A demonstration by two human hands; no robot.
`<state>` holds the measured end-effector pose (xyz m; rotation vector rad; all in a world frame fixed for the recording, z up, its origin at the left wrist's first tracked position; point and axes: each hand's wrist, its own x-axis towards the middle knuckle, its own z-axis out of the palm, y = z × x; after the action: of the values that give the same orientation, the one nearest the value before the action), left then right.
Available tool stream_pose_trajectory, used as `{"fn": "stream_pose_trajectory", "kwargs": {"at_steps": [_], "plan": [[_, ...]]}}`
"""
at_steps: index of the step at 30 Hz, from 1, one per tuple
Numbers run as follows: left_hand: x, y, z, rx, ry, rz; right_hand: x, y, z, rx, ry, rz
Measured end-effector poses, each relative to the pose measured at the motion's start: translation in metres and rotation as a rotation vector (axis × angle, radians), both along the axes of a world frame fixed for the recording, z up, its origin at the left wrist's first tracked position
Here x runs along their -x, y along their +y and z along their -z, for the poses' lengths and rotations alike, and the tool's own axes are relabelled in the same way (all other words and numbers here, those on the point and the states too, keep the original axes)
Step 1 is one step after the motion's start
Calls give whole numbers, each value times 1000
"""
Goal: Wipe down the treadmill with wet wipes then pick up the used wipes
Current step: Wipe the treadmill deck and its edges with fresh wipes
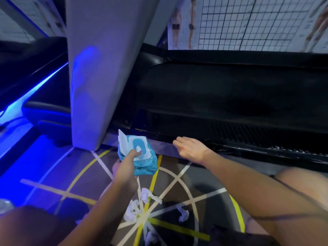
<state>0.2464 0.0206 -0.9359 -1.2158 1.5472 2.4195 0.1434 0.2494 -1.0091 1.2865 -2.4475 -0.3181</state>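
My left hand [126,167] grips a blue pack of wet wipes [142,162] with its white flap lifted, low beside the treadmill. The thumb lies on top by the opening, where a bit of white wipe shows. My right hand [192,149] hovers empty with straight fingers just right of the pack, near the treadmill's black side rail [248,148]. The dark treadmill belt [230,89] stretches to the right. Several crumpled used wipes lie on the floor under my arms, among them a used wipe [150,195], another used wipe [131,213] and a small used wipe [183,213].
A wide grey treadmill upright [99,68] rises at the left of the pack. The floor [177,174] carries yellow and white tape lines. Blue light glows along the left side. Posters with a grid hang on the wall [248,20] behind. My knees show at both bottom corners.
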Motion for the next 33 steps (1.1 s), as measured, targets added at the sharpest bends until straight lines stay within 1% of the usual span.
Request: {"fn": "stream_pose_trajectory", "kwargs": {"at_steps": [3,8,13,15,17,18,20,22,23,25,28,31,33], "plan": [[3,9,0,-28,15,26,-12,27,-5,45,1,26],[5,27,0,-64,33,21,-37,76,-10,6,-68,106],[4,49,-5,-109,92,47,-54,118,-17,113,-171,185],[5,54,-8,-120,118,67,-61,122,-28,163,-215,259],[5,57,-9,-107,143,86,-65,120,-34,311,-190,410],[5,57,-10,-104,146,89,-64,117,-32,425,-168,515],[6,57,-11,-101,145,83,-56,103,-22,723,-181,680],[4,57,-13,-106,151,79,-49,78,-8,1015,-228,729],[4,58,-13,-108,151,80,-45,63,-1,1084,-235,729],[1,58,-14,-114,142,101,-39,36,11,1078,-212,703],[-2,60,-13,-104,112,120,-37,22,23,950,-126,701],[-5,61,-11,-103,98,144,-43,35,32,881,-57,763],[-6,60,-7,-89,101,152,-56,55,39,878,-12,821]]}}
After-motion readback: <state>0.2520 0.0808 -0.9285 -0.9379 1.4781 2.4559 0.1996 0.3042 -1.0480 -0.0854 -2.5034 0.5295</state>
